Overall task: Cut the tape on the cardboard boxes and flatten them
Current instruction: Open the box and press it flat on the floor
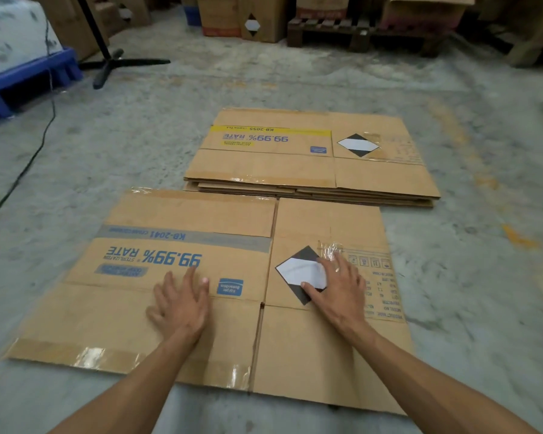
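Left hand and right hand flat, gripping nothing, pressing flattened box; may spring back if creases resist.

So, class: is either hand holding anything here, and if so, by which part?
Nothing is held. The left hand and right hand both lie flat, fingers spread, pressing on top of the flattened box on the floor.

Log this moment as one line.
left hand flat on flattened box | right hand on diamond label | stack behind
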{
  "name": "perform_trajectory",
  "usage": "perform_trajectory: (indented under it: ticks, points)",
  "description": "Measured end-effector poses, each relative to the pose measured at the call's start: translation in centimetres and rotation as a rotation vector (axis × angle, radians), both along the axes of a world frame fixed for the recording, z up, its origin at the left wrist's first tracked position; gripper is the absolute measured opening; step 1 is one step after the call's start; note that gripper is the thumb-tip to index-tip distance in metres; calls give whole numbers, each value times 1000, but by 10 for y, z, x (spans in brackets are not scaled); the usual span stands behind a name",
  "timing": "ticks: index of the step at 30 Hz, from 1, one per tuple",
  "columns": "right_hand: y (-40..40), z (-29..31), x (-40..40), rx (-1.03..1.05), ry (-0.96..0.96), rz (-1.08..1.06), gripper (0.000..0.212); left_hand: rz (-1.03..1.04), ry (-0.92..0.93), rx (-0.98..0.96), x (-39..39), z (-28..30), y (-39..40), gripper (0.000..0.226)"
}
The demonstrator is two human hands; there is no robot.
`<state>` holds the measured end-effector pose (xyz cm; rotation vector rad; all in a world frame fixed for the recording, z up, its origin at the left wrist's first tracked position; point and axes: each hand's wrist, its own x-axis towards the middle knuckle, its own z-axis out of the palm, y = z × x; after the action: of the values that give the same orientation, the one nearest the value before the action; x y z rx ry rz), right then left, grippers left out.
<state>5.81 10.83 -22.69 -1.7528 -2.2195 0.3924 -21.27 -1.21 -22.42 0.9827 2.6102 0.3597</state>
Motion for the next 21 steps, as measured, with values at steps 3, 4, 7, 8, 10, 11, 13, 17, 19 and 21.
perform_trajectory:
  ticks: [3, 4, 7, 8, 10, 11, 13, 17, 19, 21]
  points:
    - [-14, 12, 24, -104, -50, -242, 90, 437, -155, 52, 18, 17, -12, 56]
    - [-15, 15, 33, -153, -61, -297, 96, 516, -231, 55, 22, 22, -16, 55]
    - [-19, 21, 60, -284, -48, -444, 107, 667, -390, 108, 22, 29, -26, 55]
    - [-21, 22, 67, -320, -35, -474, 109, 711, -427, 148, 22, 31, -27, 55]
    - [-26, 23, 79, -375, -14, -519, 110, 795, -481, 217, 27, 37, -28, 56]
    - [-24, 23, 84, -404, 21, -550, 108, 847, -502, 255, 30, 41, -28, 57]
    - [-17, 18, 94, -489, 176, -631, 93, 970, -522, 326, 36, 50, -36, 60]
    - [-15, 26, 116, -596, 725, -581, 43, 1096, -460, 439, 20, 36, -49, 69]
    - [-20, 44, 127, -629, 937, -529, 32, 1129, -470, 521, 14, 32, -60, 58]
    - [-24, 63, 137, -618, 1008, -458, 31, 1101, -493, 582, 27, 54, -69, 40]
